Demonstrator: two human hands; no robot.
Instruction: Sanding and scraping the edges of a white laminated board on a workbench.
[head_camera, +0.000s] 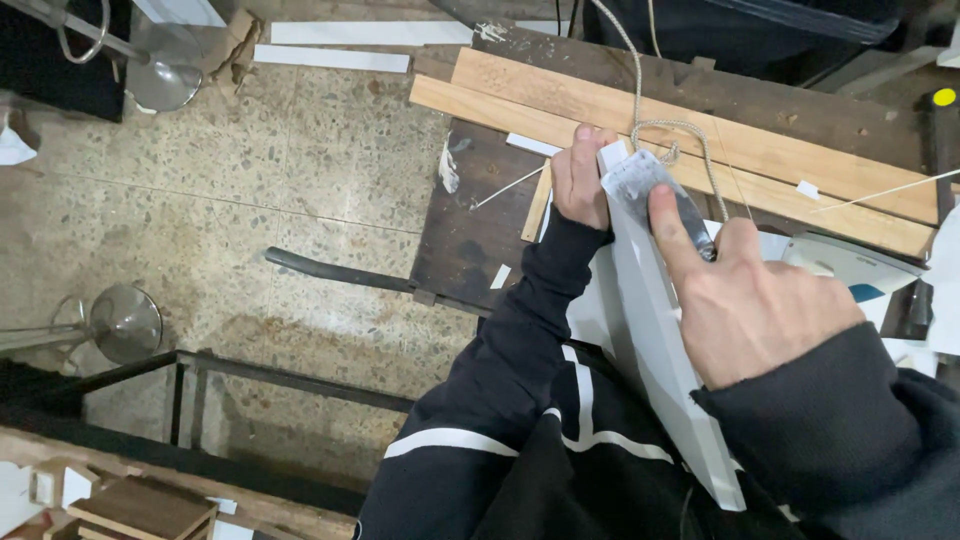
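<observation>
Head view looks down on the left hand (580, 180), fingers curled shut around the upper end of a long, flat white panel strip (655, 370), thumb side up, gripping it just below its top edge. Right hand (750, 300) presses a small flat tool with a pale, smeared blade (640, 185) against the face of that strip near its upper end, index finger stretched straight along the tool and the other fingers folded around what shows of its dark handle. White strip runs down from the hands toward the person's lap, crossing over the black sleeves with white stripes (520, 400). Its upper end lies over the near edge of a dark, worn wooden workbench (470, 230). Beyond the hands, two long pale wooden planks (780, 150) lie side by side across the bench toward its right end, and a twisted beige rope (640, 90) hangs down and loops over them just behind the tool. A thin short wooden stick (537, 205) rests on the bench just left of the left hand. Left of the bench lies a speckled terrazzo floor (250, 180), with a round metal stand base (125, 322) near its left edge.
</observation>
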